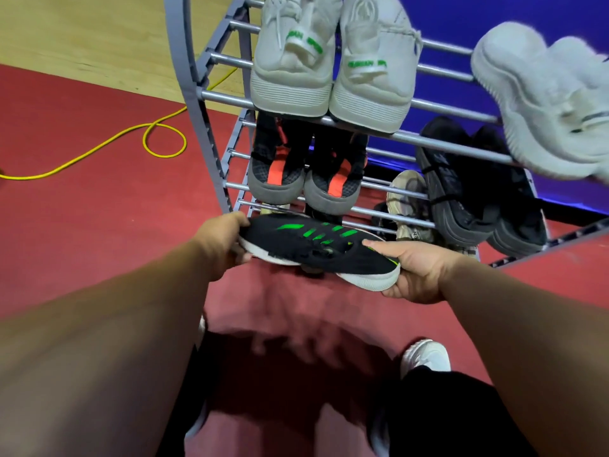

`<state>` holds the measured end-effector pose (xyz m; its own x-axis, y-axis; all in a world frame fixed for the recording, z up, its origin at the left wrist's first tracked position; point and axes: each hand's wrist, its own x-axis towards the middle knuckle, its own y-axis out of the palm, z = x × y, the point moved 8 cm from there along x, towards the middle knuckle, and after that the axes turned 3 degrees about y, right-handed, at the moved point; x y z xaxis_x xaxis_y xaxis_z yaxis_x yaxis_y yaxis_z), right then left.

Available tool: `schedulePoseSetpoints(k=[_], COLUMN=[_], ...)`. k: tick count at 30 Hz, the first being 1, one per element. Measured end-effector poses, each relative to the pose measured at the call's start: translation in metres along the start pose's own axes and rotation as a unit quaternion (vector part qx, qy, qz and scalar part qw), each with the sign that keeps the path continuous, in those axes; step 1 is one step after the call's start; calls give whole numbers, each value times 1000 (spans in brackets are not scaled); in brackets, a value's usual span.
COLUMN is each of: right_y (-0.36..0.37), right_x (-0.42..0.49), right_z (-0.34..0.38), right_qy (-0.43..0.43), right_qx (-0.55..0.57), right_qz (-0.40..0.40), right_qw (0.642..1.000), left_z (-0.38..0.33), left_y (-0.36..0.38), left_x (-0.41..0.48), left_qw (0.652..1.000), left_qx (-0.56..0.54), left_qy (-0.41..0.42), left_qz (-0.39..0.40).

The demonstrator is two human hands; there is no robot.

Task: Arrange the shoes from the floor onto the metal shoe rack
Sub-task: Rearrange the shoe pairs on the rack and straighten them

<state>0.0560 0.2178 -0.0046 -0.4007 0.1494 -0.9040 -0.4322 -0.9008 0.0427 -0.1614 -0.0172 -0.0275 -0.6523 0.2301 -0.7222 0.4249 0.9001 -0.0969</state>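
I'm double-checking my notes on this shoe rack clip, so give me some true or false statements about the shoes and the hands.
1. The left hand and right hand both hold the black knit sneaker with green stripes. True.
2. The white sneakers with green lettering stand on the floor. False: they rest on the upper bars of the grey metal shoe rack.
3. The yellow cable lies on the red floor. True.
4. The black-and-orange sneakers sit a tier above the white pair. False: they sit on the tier below it.
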Motion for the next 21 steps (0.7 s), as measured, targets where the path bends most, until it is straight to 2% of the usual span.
schedulePoseSetpoints(k=[5,16,21], right_y=[-18,-13,7], right_x=[6,35,38], right_z=[-3,1,-1], right_qy=[-14,-36,-6], right_qx=[100,324,323], right_qz=[-30,-76,-36], right_qw=[994,942,946], left_z=[9,36,45], left_y=[40,94,116], left_x=[1,-2,-5], left_qw=[994,993,987], left_qx=[-54,-31,-62], left_qy=[-54,-94,-125], left_qz=[84,63,77])
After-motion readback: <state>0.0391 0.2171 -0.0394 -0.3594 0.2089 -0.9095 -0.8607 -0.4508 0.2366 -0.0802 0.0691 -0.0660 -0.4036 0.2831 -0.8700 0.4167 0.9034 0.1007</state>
